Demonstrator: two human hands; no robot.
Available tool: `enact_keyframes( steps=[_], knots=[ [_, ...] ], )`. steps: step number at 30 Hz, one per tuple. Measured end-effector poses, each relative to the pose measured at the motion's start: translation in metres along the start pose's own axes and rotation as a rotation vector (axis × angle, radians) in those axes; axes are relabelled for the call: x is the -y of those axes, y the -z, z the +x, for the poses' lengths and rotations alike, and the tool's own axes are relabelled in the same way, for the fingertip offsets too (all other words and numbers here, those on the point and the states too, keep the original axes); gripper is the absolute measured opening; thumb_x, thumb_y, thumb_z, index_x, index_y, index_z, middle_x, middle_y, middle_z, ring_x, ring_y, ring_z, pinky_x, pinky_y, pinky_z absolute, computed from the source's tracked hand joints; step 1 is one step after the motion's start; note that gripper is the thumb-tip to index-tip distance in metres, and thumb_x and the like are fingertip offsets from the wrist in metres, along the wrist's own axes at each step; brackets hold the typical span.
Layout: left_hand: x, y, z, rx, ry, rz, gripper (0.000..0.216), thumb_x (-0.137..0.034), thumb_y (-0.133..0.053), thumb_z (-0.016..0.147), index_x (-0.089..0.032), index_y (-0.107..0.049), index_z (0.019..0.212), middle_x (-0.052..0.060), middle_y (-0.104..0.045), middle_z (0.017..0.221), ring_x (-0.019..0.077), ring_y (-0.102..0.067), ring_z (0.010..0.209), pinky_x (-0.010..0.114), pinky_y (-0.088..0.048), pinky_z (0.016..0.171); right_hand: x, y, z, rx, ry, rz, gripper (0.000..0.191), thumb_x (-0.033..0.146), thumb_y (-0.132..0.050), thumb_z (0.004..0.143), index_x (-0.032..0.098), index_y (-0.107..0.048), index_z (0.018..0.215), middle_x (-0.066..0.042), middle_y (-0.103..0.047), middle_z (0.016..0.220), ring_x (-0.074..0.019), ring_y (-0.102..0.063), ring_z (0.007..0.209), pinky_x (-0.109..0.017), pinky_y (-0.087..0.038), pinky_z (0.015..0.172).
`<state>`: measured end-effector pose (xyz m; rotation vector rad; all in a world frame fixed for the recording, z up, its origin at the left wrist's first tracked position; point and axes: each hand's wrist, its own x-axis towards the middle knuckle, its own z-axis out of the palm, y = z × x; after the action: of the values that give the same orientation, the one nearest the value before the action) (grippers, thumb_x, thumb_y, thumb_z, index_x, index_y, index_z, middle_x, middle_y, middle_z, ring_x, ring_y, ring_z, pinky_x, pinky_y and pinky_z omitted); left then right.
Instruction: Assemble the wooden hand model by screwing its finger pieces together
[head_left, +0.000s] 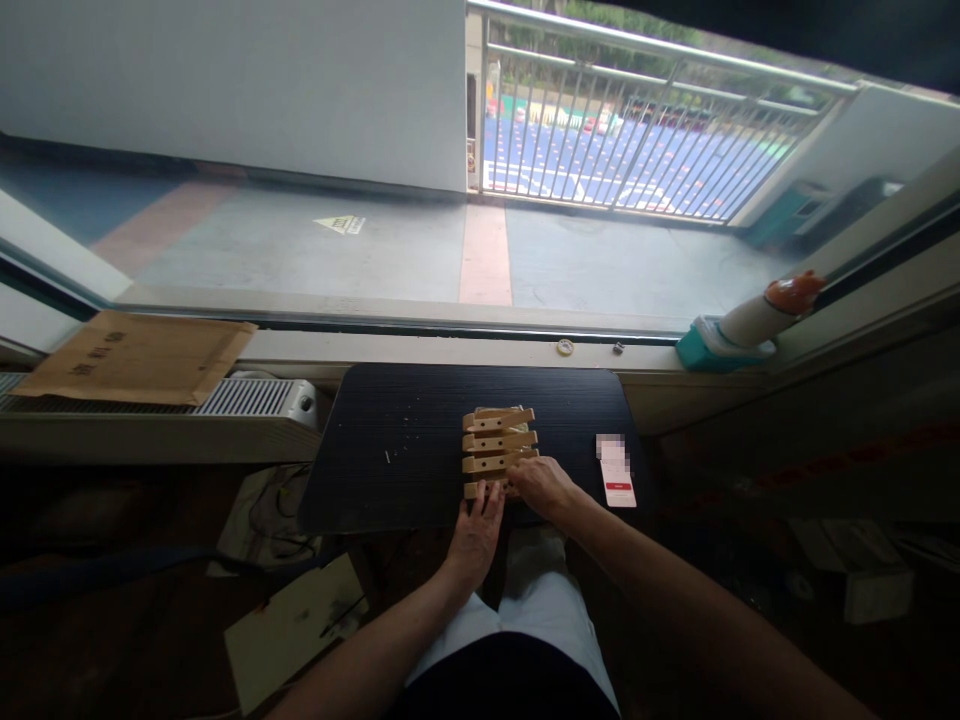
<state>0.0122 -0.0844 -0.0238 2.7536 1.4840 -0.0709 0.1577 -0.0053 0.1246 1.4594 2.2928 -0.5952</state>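
Observation:
On the black table [375,420] stands a small wooden piece [491,464] made of several light-wood bars in rows with dark round holes. My left hand [477,535] rests its outstretched, slightly spread fingertips on the bar nearest me. The right hand [544,487] is closed at the right end of the front bars, with its fingers curled down against the wood. Whatever sits between those fingers is hidden. Small pale slivers [388,457] lie on the table to the left of the wooden piece.
A phone [616,470] with a lit screen lies at the table's right edge. On the sill are a tape roll [565,348], a small metal item [618,348] and a teal container [724,345] with a bottle [772,308]. A brown envelope [135,355] covers part of the radiator [255,397].

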Motion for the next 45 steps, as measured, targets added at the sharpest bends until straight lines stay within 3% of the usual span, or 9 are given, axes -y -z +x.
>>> enact_keyframes(
  steps=[8, 16, 26, 37, 45],
  knots=[
    [0.001, 0.008, 0.001, 0.025, -0.025, 0.063, 0.061, 0.000, -0.033, 0.082, -0.020, -0.043, 0.139, 0.008, -0.038, 0.149, 0.0309, -0.033, 0.135, 0.049, -0.047, 0.095, 0.002, 0.007, -0.005, 0.004, -0.001, -0.019, 0.026, 0.016, -0.045, 0.090, 0.015, -0.070, 0.097, -0.013, -0.073, 0.095, -0.0228, -0.068, 0.091, -0.029, -0.051, 0.076],
    [0.001, 0.010, 0.002, 0.030, -0.020, 0.098, 0.060, -0.002, -0.033, 0.083, -0.021, -0.043, 0.139, 0.007, -0.036, 0.149, 0.0306, -0.033, 0.135, 0.048, -0.047, 0.095, 0.003, 0.012, -0.011, 0.019, 0.088, -0.046, 0.033, 0.013, -0.039, 0.091, 0.015, -0.071, 0.100, -0.012, -0.072, 0.098, -0.0251, -0.068, 0.091, -0.031, -0.052, 0.075],
    [0.000, 0.003, 0.001, 0.006, -0.013, 0.068, 0.061, -0.001, -0.034, 0.082, -0.021, -0.041, 0.140, 0.009, -0.036, 0.149, 0.0312, -0.032, 0.135, 0.049, -0.047, 0.094, -0.005, -0.011, 0.001, -0.004, -0.027, 0.055, 0.027, 0.023, -0.046, 0.091, 0.017, -0.071, 0.098, -0.011, -0.073, 0.098, -0.0207, -0.066, 0.097, -0.026, -0.049, 0.083],
    [0.001, 0.007, 0.000, 0.021, -0.026, 0.051, 0.060, -0.004, -0.036, 0.083, -0.020, -0.040, 0.141, 0.010, -0.034, 0.150, 0.0315, -0.030, 0.136, 0.050, -0.045, 0.095, 0.003, 0.010, -0.006, 0.037, 0.064, -0.035, 0.032, 0.016, -0.042, 0.091, 0.016, -0.072, 0.101, -0.013, -0.072, 0.098, -0.0245, -0.067, 0.091, -0.030, -0.051, 0.076],
    [0.001, 0.005, 0.000, 0.024, -0.020, 0.057, 0.060, -0.002, -0.035, 0.083, -0.020, -0.042, 0.140, 0.008, -0.035, 0.150, 0.0313, -0.030, 0.136, 0.049, -0.046, 0.095, -0.002, 0.001, 0.000, 0.033, 0.013, -0.009, 0.029, 0.015, -0.045, 0.088, 0.014, -0.073, 0.096, -0.013, -0.072, 0.097, -0.0234, -0.067, 0.093, -0.029, -0.050, 0.079]
  ],
)
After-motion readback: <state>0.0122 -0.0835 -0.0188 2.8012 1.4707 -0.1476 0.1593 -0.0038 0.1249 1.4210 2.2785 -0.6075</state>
